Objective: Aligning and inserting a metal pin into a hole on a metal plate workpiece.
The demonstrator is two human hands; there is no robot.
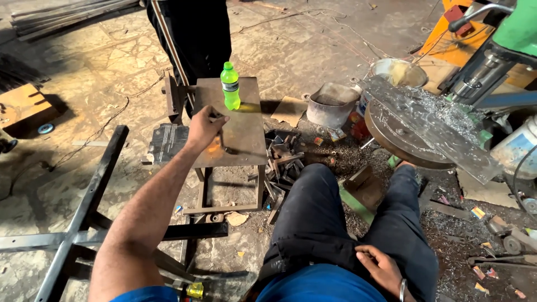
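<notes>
Head view: the left hand point(204, 127) reaches out over the small rusty metal table point(246, 140), fingers curled around a small dark piece at the table's left edge; what exactly it pinches is too small to tell. On the far side of the same tabletop stands a green plastic bottle point(230, 86), upright, just right of the hand and apart from it. Beyond the table a person in dark trousers point(196, 33) stands close against its far edge. A heap of scrap metal pieces point(282, 162) lies on the floor right of the table legs. Farther right sits a grey bucket point(331, 103) and a round metal disc point(403, 140) under a drill press. The right hand point(383, 268) rests on the near thigh, loosely curled, holding nothing.
</notes>
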